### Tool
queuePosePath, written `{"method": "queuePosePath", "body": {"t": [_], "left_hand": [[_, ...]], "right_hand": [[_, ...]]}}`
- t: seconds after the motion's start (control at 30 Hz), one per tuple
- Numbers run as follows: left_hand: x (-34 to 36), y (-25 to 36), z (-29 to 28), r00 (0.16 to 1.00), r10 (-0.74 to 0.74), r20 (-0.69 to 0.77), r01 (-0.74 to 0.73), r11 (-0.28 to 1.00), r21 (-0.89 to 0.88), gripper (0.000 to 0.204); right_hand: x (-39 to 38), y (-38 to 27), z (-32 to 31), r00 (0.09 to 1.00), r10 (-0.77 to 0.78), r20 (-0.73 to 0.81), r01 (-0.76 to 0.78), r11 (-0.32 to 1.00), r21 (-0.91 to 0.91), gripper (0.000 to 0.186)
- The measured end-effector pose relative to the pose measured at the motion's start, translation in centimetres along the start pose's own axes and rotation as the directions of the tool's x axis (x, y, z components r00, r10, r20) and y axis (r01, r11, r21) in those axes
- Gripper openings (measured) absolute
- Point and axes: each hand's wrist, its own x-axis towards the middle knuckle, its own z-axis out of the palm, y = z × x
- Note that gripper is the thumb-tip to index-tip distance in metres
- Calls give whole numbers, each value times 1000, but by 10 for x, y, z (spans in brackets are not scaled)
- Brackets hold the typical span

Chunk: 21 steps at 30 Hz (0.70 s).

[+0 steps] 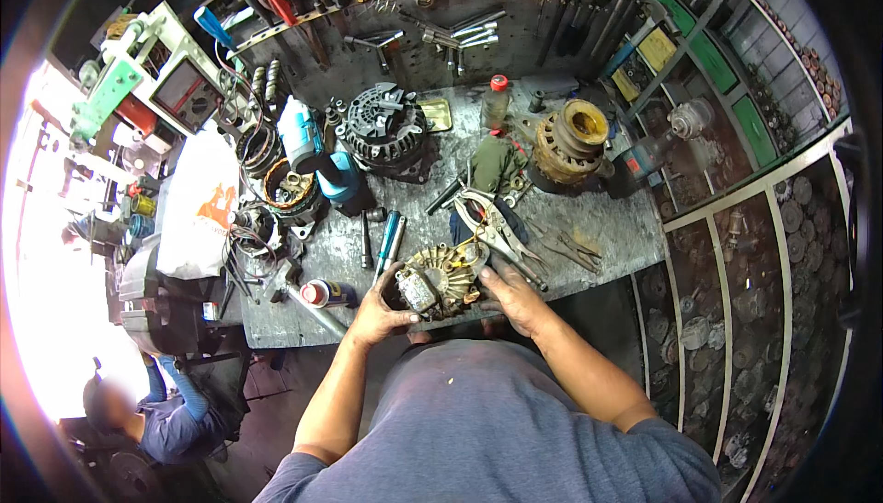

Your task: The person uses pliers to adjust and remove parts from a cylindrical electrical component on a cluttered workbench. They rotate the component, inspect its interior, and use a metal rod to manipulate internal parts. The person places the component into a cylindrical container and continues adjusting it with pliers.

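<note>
Alternator end housing, gold-coloured, between both hands: 1.
Hands on it: 2, left hand and right hand.
Whole alternators on worktop: 2, one dark, one rusty-yellow.
Locking pliers: 1.
Plain pliers: 1.
Stator rings with copper winding: 1 plainly seen.
Blue power tool: 1.
Red-capped bottles: 2, upright and lying.
Other persons: 1.

I am watching through a single head-worn fisheye camera, looking steeply down from above the person's chest onto the near edge of the desk. It is facing forward toward the tool wall, sitting close over both forearms, and the wide lens is bending the shelves on the right toward the rim.
</note>
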Motion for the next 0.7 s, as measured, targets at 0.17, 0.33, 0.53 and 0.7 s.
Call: {"method": "queuePosePath", "body": {"t": [0.17,0.33,0.53,0.7], "left_hand": [[-8,5,13,997,36,-74,-36,999,-1,134],[-33,15,49,919,305,-251,-213,918,335,124],[-48,23,75,730,610,-308,-179,605,776,111],[-48,21,85,673,689,-268,-168,495,852,102]], "right_hand": [[3,-9,15,998,-56,1,56,998,5,90],[17,-6,8,972,-124,201,75,970,233,75],[72,19,12,938,-100,332,-26,934,356,71],[100,23,7,943,-77,324,60,996,60,84]]}}
